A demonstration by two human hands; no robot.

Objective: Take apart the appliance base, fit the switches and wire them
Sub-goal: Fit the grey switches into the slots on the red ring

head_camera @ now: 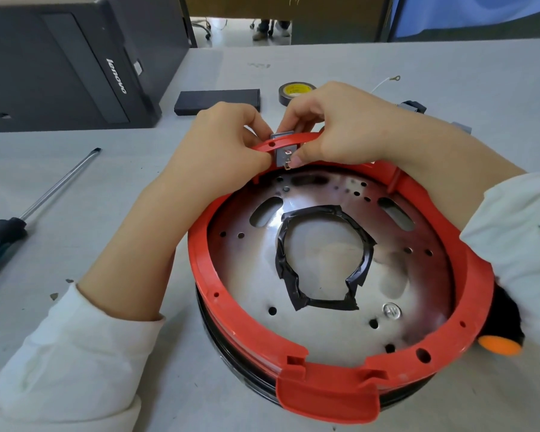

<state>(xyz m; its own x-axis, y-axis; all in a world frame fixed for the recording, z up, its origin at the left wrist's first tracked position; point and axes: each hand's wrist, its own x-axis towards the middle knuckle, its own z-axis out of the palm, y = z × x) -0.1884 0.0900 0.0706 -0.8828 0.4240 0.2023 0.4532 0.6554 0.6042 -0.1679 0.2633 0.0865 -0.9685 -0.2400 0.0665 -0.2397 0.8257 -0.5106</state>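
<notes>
A round appliance base point(243, 325) with a red plastic rim lies open side up on the grey table. Inside it sits a shiny metal plate point(331, 254) whose centre hole is edged with black tape. At the rim's far edge a small grey switch point(285, 152) with metal terminals sits in the red ring. My left hand point(222, 141) pinches the rim and the switch from the left. My right hand point(334, 126) grips the switch from the right, thumb on its front face.
A long screwdriver point(44, 194) lies to the left. A black computer case point(63, 57) stands at the back left, with a flat black box point(215, 99) and a roll of tape point(293, 90) behind my hands. More grey switches point(413, 106) and a white wire point(384, 82) lie at the back right. An orange-tipped black tool point(502, 338) lies beside the base on the right.
</notes>
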